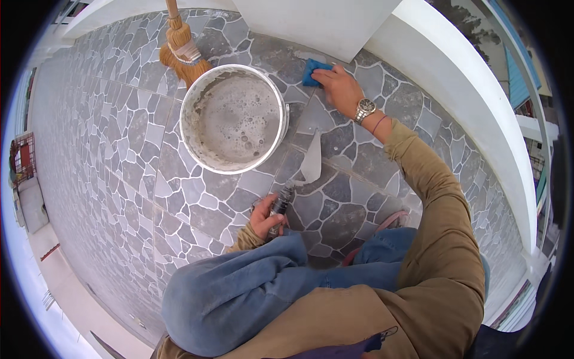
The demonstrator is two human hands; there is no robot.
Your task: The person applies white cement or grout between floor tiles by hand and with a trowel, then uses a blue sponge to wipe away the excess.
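In my right hand (342, 90) is a blue sponge (313, 72), pressed on the stone-patterned floor tiles close to the foot of a white wall. My fingers close over the sponge's right side. My left hand (267, 218), near my knee, is wrapped round the dark handle of a pointing trowel (311, 160). The trowel's grey blade points away from me, just above the tiles or on them; I cannot tell which. A white bucket (282, 128) of cloudy grey, bubbly water stands beyond my left hand, left of the trowel.
A straw broom (182, 48) rests head-down behind the bucket. A white wall block (311, 24) stands at the far side. Along the right runs a low white curved parapet (472, 90). My bent knees in jeans (239, 287) are close below the trowel.
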